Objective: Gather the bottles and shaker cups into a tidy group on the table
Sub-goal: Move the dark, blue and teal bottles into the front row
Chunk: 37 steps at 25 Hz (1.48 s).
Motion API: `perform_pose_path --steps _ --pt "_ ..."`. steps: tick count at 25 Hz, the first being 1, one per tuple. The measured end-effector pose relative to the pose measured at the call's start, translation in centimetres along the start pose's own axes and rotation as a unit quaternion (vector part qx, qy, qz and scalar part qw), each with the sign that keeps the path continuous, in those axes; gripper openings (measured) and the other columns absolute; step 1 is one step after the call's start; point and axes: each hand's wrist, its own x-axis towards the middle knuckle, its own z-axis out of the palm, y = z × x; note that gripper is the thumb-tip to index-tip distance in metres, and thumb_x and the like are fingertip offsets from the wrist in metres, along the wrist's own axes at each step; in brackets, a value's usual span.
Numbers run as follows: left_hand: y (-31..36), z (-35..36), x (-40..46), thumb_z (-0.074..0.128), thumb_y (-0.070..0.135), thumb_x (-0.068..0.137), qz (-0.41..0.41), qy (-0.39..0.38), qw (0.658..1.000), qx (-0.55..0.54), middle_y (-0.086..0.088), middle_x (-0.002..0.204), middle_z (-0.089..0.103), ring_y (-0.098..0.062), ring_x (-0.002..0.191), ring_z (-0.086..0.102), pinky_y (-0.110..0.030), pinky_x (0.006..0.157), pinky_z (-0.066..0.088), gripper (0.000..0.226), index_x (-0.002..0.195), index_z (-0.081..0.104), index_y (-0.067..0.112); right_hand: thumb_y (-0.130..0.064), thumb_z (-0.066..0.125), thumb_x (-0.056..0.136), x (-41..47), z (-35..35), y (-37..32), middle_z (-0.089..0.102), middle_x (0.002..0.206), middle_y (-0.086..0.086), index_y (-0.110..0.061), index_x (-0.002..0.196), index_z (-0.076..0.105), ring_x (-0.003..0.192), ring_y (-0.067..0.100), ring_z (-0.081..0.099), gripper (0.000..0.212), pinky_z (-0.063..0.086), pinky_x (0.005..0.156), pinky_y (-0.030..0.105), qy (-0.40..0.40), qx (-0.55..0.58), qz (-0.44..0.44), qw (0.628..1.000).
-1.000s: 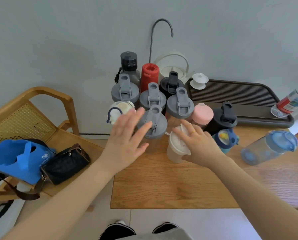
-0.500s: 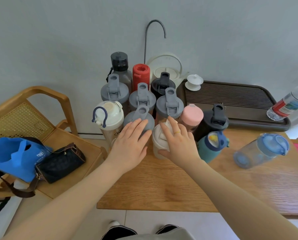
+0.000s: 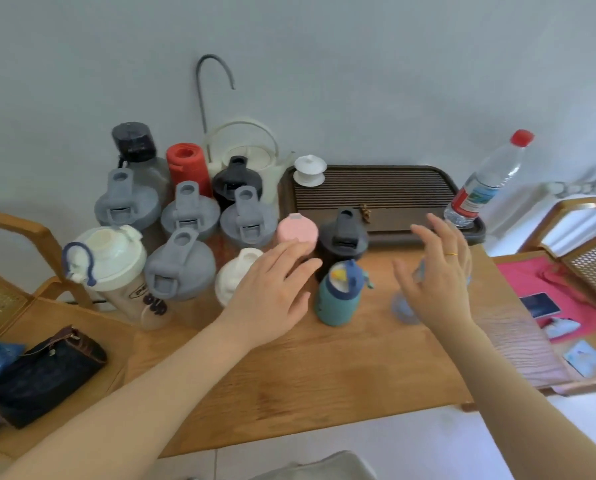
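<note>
Right hand (image 3: 438,271) spread, unclenched, grip empty, directly over the clear bottle (image 3: 405,304) lying right of teal bottle (image 3: 338,296); nearer than left hand (image 3: 272,292), also unclenched.

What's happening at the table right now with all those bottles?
A person is gathering bottles and shaker cups at the far left of the wooden table. Most already stand packed together near the wall. The left hand hovers open by the white cup and teal bottle. The right hand reaches, fingers spread, over a clear blue-lidded bottle standing apart; it is blurred, so a grip cannot be confirmed.
</note>
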Motion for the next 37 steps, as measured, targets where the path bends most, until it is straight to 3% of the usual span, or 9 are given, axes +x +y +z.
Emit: perform_pose_path --steps 5,9,14,17,21,25,28,32,37 --pt "2.6 2.6 8.3 0.056 0.027 0.085 -0.115 -0.121 0.981 -0.098 -0.010 0.145 0.035 -0.025 0.133 0.029 -0.033 0.108 0.023 0.058 0.136 0.032 0.011 -0.025 0.067 0.081 -0.1 -1.5 4.9 0.023 0.152 0.013 -0.011 0.141 0.028 0.140 0.029 0.020 0.074 0.021 0.112 0.043 -0.085 0.132 0.219 0.963" --pt "1.3 4.7 13.4 0.062 0.051 0.073 -0.220 -0.196 0.955 -0.038 -0.015 0.141 0.035 -0.035 0.127 0.034 -0.045 0.099 0.036 0.083 0.138 0.024 0.016 -0.016 0.070 0.077 -0.4 -0.8 6.7 0.027 0.146 0.011 -0.020 0.140 0.028 0.128 0.028 0.038 0.076 0.036 0.103 0.039 -0.167 0.124 0.211 0.955" --pt "0.8 6.6 15.4 0.074 0.054 0.060 -0.215 -0.333 0.918 0.027 -0.017 0.152 0.012 -0.042 0.132 0.023 -0.049 0.101 0.034 0.113 0.143 0.003 0.028 -0.005 0.069 0.075 0.1 -1.2 8.1 0.037 0.140 0.007 -0.020 0.134 0.034 0.121 0.025 0.047 0.070 0.041 0.089 0.029 -0.184 0.123 0.184 0.958" --pt "0.5 7.2 16.1 0.077 0.049 0.056 -0.216 -0.329 0.919 0.020 -0.016 0.137 0.035 -0.039 0.120 0.036 -0.047 0.094 0.042 0.106 0.139 0.014 0.027 -0.010 0.073 0.073 -0.1 -1.0 8.7 0.043 0.135 0.005 -0.020 0.130 0.037 0.118 0.026 0.048 0.068 0.044 0.089 0.032 -0.167 0.145 0.187 0.957" --pt "1.4 7.4 15.6 0.078 0.044 0.055 -0.230 -0.303 0.924 -0.031 -0.013 0.127 0.038 -0.034 0.105 0.051 -0.044 0.084 0.048 0.096 0.130 0.019 0.029 -0.017 0.074 0.073 -1.4 -0.4 8.6 0.049 0.128 0.004 -0.021 0.129 0.036 0.117 0.027 0.041 0.068 0.040 0.088 0.034 -0.133 0.156 0.199 0.958" --pt "3.9 2.7 16.5 0.077 0.044 0.055 -0.195 -0.109 0.966 -0.129 -0.008 0.134 0.037 -0.030 0.117 0.044 -0.047 0.095 0.043 0.096 0.132 0.021 0.031 -0.021 0.076 0.070 -1.2 -0.4 8.8 0.052 0.125 0.005 -0.025 0.126 0.037 0.115 0.029 0.048 0.069 0.048 0.090 0.044 -0.130 0.161 0.196 0.959" --pt "5.8 -2.7 14.9 0.072 0.047 0.057 -0.145 -0.038 0.975 -0.165 -0.004 0.134 0.039 -0.020 0.119 0.040 -0.036 0.097 0.038 0.096 0.137 0.020 0.031 -0.020 0.077 0.068 -0.8 -1.3 7.1 0.054 0.118 0.004 -0.025 0.126 0.042 0.111 0.024 0.050 0.069 0.044 0.086 0.035 -0.092 0.179 0.171 0.964" --pt "6.1 -6.8 7.1 0.071 0.048 0.057 -0.150 -0.077 0.969 -0.182 0.007 0.136 0.038 -0.008 0.121 0.039 -0.027 0.098 0.034 0.096 0.137 0.019 0.039 -0.022 0.078 0.067 0.4 -4.2 2.1 0.051 0.109 -0.008 -0.022 0.128 0.045 0.105 0.015 0.049 0.069 0.039 0.087 0.030 -0.051 0.221 0.059 0.972" --pt "4.5 -7.8 -3.0 0.071 0.052 0.058 -0.171 -0.176 0.965 -0.098 0.011 0.137 0.034 -0.013 0.119 0.041 -0.031 0.098 0.037 0.098 0.137 0.014 0.042 -0.034 0.075 0.068 -0.2 -5.3 -4.3 0.053 0.110 -0.012 -0.026 0.127 0.042 0.106 0.015 0.053 0.068 0.045 0.087 0.032 -0.119 0.222 -0.030 0.967"
